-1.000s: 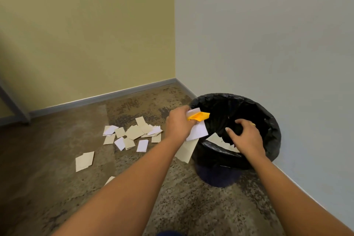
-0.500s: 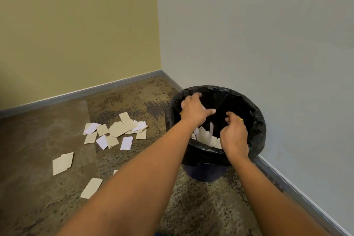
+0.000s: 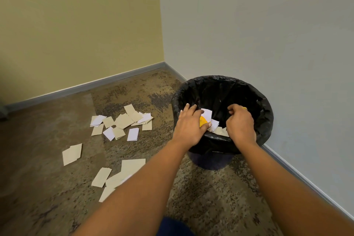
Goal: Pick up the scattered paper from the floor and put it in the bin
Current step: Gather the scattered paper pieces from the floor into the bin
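Observation:
A round bin (image 3: 266, 119) lined with a black bag stands on the carpet by the grey wall, with white and beige paper (image 3: 220, 130) lying inside. My left hand (image 3: 188, 127) is over the bin's near left rim, and a yellow and white paper (image 3: 205, 117) sticks out between its thumb and fingers. My right hand (image 3: 240, 122), with a ring on it, hovers over the near rim with its fingers curled; nothing shows in it. Scattered paper (image 3: 122, 121) lies in a cluster on the floor to the left.
More loose sheets lie nearer me: a beige pair (image 3: 71, 153) and several pieces (image 3: 132, 166) by my left forearm. A yellow wall and a grey wall meet in the corner (image 3: 164, 63) behind the bin. The floor is brown patterned carpet.
My left hand has drawn back from deeper over the bin to its near left rim, and the yellow and white paper shows beside it again. The right hand stays curled.

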Motion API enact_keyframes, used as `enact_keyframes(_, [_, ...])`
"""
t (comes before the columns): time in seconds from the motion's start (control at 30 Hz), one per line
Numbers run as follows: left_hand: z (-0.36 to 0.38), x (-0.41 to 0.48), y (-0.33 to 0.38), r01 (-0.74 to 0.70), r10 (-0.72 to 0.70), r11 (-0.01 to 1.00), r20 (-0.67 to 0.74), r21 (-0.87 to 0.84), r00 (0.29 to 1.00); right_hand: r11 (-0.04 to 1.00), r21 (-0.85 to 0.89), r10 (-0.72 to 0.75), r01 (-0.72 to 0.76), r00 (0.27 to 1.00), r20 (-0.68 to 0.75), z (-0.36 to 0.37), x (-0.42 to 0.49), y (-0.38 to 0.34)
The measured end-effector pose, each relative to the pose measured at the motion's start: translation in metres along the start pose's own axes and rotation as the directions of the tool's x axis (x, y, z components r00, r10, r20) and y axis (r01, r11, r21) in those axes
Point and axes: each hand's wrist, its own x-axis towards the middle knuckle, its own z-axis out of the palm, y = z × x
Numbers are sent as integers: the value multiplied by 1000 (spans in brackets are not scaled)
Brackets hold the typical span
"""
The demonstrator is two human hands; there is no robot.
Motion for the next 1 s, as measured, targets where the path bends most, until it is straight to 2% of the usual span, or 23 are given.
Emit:
enact_keyframes(0.1, [-6, -16, -15, -13, 10, 999, -83, -43, 996, 997, -60, -51, 53, 998, 35, -3, 0, 1])
enact_keyframes(0.17, [-7, -29, -35, -9, 5, 1000, -157, -24, 988, 979, -169, -115, 118, 993, 29, -9, -2, -3])
enact_keyframes(0.27, [1, -51, -73, 108, -111, 994, -202, -26, 973, 928, -275, -268, 251, 963, -25, -14, -14, -24])
enact_keyframes(0.33, [12, -69, -102, 237, -241, 970, -148, -46, 959, 904, -245, -362, 350, 932, -5, -3, -27, -47])
enact_keyframes(0.43, [27, -99, -144, 398, -397, 917, -20, 17, 917, 852, -142, -489, 505, 862, 129, 38, -52, -79])
enact_keyframes(0.5, [32, -117, -174, 445, -454, 889, 82, 105, 887, 803, -91, -543, 589, 787, 293, 69, -70, -94])
enact_keyframes(0.6, [31, -137, -217, 498, -539, 840, 216, 216, 814, 702, -83, -579, 707, 635, 512, 111, -93, -103])
enact_keyframes(0.7, [32, -151, -254, 573, -621, 783, 258, 241, 740, 678, -35, -546, 735, 534, 645, 153, -107, -97])
enact_keyframes(0.77, [35, -158, -274, 600, -659, 752, 270, 274, 702, 704, -24, -455, 710, 477, 752, 184, -115, -89])
enact_keyframes(0.87, [42, -162, -300, 641, -703, 711, 299, 288, 646, 669, -78, -288, 739, 355, 890, 226, -124, -77])
enact_keyframes(0.93, [46, -161, -315, 645, -718, 696, 330, 315, 613, 635, -75, -215, 769, 269, 939, 249, -128, -74])
enact_keyframes(1.0, [49, -159, -325, 647, -728, 685, 353, 334, 588, 619, -51, -196, 784, 217, 956, 267, -130, -73])
